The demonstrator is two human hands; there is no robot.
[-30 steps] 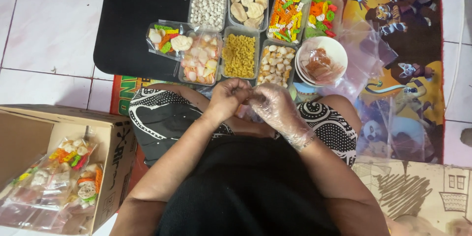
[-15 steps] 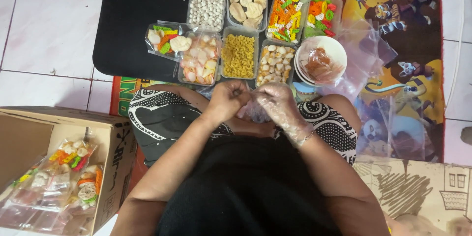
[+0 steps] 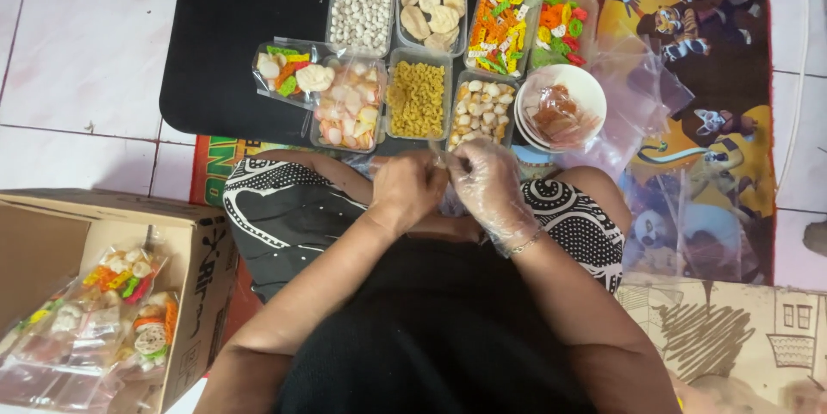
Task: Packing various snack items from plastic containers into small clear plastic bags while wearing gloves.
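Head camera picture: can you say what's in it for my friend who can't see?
A seated person's bare left hand and plastic-gloved right hand pinch a small clear plastic bag together above their lap. Clear plastic tubs of colourful dry crackers sit ahead, and a brown cardboard box of filled bags lies left.

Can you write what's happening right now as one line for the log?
left hand: pinching clear bag | right hand: gloved, on same bag | ahead: snack tubs | box: filled bags

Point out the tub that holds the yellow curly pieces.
The clear tub in the near row's middle, just beyond the left hand. Its neighbours hold pink-and-white and whitish pieces.
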